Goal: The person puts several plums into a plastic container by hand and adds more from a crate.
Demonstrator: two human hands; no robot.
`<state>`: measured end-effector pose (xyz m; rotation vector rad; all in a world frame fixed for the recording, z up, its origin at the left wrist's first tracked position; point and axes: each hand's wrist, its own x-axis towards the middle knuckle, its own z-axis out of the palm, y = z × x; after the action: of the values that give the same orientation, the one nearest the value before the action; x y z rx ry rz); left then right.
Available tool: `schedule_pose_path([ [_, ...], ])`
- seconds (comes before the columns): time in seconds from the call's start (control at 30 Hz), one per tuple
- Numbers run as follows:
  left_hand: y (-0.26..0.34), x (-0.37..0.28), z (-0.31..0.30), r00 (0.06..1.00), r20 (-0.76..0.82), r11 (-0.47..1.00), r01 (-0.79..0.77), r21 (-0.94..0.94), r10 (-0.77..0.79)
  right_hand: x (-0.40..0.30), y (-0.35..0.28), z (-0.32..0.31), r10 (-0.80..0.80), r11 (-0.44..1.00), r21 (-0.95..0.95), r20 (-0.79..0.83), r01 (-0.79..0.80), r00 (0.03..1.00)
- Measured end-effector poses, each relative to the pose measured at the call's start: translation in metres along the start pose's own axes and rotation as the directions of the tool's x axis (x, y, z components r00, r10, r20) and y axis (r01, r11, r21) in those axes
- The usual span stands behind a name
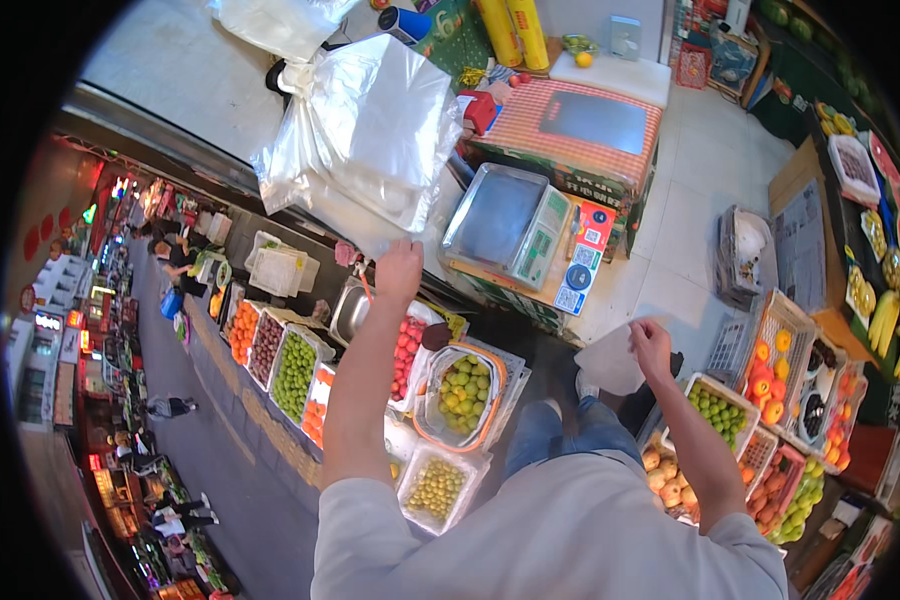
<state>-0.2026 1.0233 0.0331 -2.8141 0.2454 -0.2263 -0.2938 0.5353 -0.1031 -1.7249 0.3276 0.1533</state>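
Note:
My left hand [399, 270] is closed at the lower edge of a hanging bundle of clear plastic bags [379, 127], and its fingertips are hidden behind the knuckles. To the right, my right hand [652, 351] pinches a translucent whitish piece of thin plastic [609, 366], perhaps a bag, hanging above my shoes. Between the hands and farther forward stands a weighing scale with a steel tray [499, 214]. A card with printed codes [585, 259] lies beside the scale's keypad.
Below my left arm are crates of green fruit [298, 375], red fruit [407, 352] and a lined basket of yellow-green fruit [465, 394]. Fruit crates [716, 416] also flank my right arm. A checked-cloth counter [521, 112] stands ahead. People [172, 405] are on the street at left.

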Motion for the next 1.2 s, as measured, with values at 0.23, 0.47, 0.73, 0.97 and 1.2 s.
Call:
schedule_pose_path([
  [0.23, -0.037, 0.076, 0.011, 0.976, 0.034, 0.928, -0.216, 0.304, 0.216, 0.107, -0.072, 0.024, -0.019, 0.998, 0.061, 0.0, 0.019, 1.0],
  [0.47, -0.046, 0.077, 0.004, 0.978, -0.211, 0.982, -0.041, -0.183, 0.002, 0.17, -0.041, -0.041, 0.133, 0.991, 0.032, -0.28, -0.129, 0.951],
  [0.73, -0.02, 0.075, -0.004, 0.971, -0.188, 0.934, 0.077, -0.348, -0.15, 0.143, 0.076, -0.206, 0.165, 0.815, -0.242, -0.775, -0.527, 0.61],
  [0.97, -0.029, 0.083, 0.017, 0.958, -0.243, 0.988, 0.143, -0.064, -0.155, 0.067, 0.235, -0.356, 0.296, 0.844, 0.132, -0.923, -0.52, 0.246],
  [1.2, 0.058, 0.141, -0.046, 0.954, 0.08, 0.953, 0.278, 0.123, -0.289, 0.031, 0.374, -0.509, 0.658, 0.714, 0.673, -0.739, -0.191, -0.146],
])
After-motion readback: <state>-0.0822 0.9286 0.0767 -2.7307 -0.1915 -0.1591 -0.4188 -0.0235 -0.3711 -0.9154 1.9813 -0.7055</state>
